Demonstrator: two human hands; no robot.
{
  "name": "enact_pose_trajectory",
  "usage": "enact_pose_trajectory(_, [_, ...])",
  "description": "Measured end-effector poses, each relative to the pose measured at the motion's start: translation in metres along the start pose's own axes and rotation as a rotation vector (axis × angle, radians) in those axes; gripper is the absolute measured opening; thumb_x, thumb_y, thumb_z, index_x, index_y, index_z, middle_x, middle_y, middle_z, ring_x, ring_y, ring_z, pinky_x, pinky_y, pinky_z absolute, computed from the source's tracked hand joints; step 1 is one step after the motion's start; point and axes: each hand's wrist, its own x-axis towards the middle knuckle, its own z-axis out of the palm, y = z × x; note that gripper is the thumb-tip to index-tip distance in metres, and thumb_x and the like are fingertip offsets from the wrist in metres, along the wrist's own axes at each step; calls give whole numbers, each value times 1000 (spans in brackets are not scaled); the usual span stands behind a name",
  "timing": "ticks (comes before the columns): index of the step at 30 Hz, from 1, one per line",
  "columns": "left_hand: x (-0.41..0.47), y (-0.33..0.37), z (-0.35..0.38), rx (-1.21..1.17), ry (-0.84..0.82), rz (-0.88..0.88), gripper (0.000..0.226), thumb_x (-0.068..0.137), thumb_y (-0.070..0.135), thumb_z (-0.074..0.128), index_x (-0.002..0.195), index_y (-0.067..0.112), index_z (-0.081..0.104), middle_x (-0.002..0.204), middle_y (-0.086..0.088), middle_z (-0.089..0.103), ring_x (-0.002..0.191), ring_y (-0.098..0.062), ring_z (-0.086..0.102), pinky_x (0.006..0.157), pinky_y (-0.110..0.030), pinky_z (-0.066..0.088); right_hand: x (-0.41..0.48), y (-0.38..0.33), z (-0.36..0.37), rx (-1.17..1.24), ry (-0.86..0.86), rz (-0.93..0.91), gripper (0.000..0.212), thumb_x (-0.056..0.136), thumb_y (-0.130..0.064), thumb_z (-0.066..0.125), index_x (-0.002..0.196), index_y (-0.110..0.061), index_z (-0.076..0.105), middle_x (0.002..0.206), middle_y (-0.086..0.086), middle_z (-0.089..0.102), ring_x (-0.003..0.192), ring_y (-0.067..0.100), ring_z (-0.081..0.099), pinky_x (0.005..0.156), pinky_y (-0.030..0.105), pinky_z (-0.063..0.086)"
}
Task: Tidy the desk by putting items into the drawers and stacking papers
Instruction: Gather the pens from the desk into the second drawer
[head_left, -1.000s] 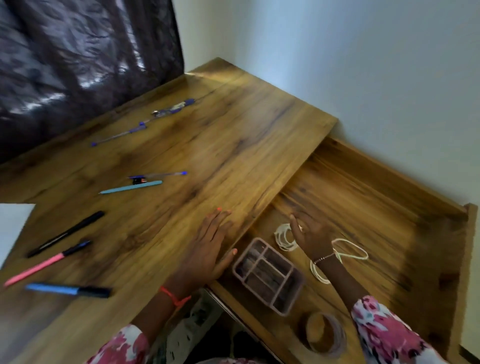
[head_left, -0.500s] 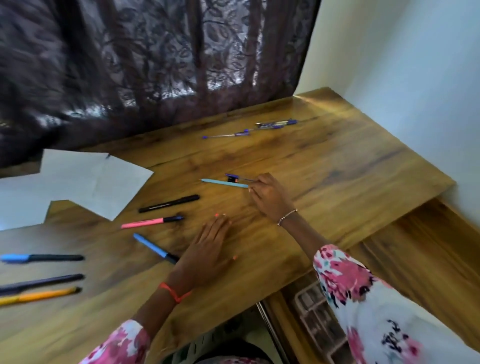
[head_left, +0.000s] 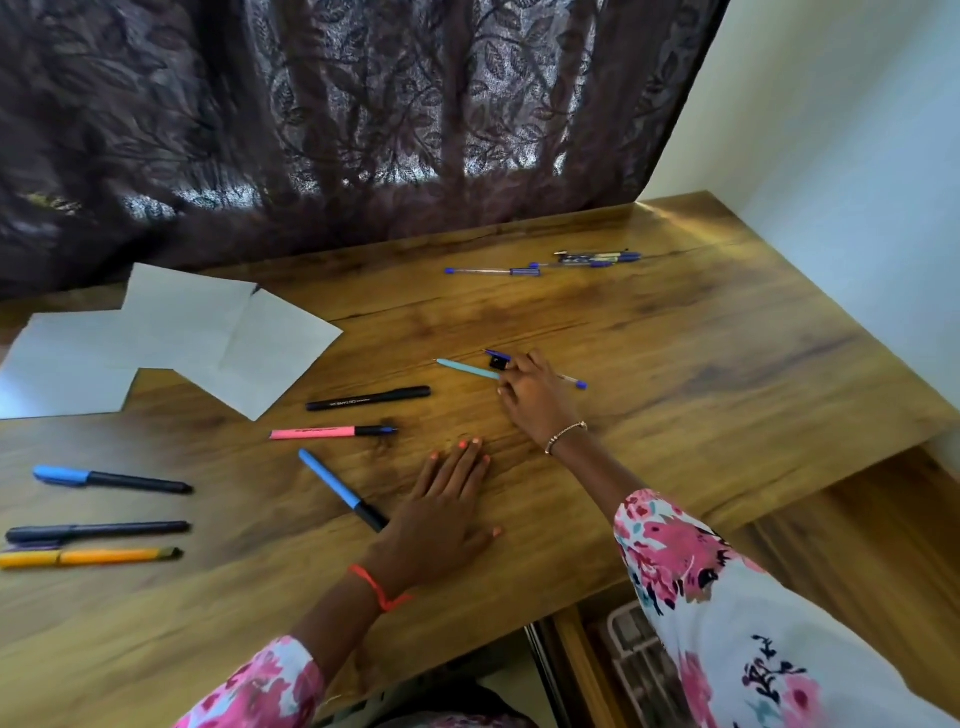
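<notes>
My right hand (head_left: 537, 402) reaches across the wooden desk (head_left: 675, 364). Its fingers curl down over a clear pen with a blue cap (head_left: 571, 381), which still lies on the wood, and touch the end of a light blue pen (head_left: 465, 368). My left hand (head_left: 447, 512) lies flat and open on the desk beside a blue marker (head_left: 340, 488). Loose white papers (head_left: 208, 338) overlap at the far left. At the lower right the open drawer (head_left: 857, 545) shows a pale organiser tray (head_left: 636, 660), partly hidden by my right sleeve.
A black pen (head_left: 369, 398) and a pink one (head_left: 327, 432) lie mid-desk. Three more markers sit at the left edge: blue-capped (head_left: 109, 479), dark (head_left: 93, 531) and orange (head_left: 88, 556). Several blue pens (head_left: 592, 257) lie at the back, near a dark curtain (head_left: 363, 130). A white wall stands to the right.
My right hand left the drawer and went up to the pens in the middle of the desk, where its fingers have settled on them. The view swung left. My left hand stayed flat.
</notes>
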Motion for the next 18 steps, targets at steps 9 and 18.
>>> enact_pose_trajectory(9, [3,7,-3,2,-47,-36,96,69,64,-6,146,8,-11,154,-11,-20,134,-18,-28,110,-39,-17,-17,1,-5,157,-64,54,33,92,-13,45,122,-4,54,131,12,48,123,22,42,104,29,32])
enact_pose_trajectory(18, [19,50,-13,-12,-44,-52,72,74,43,42,126,-6,45,137,-31,39,128,-43,40,101,-56,33,-93,41,-19,409,141,255,23,78,-4,61,99,3,66,100,20,60,94,30,59,84,33,46])
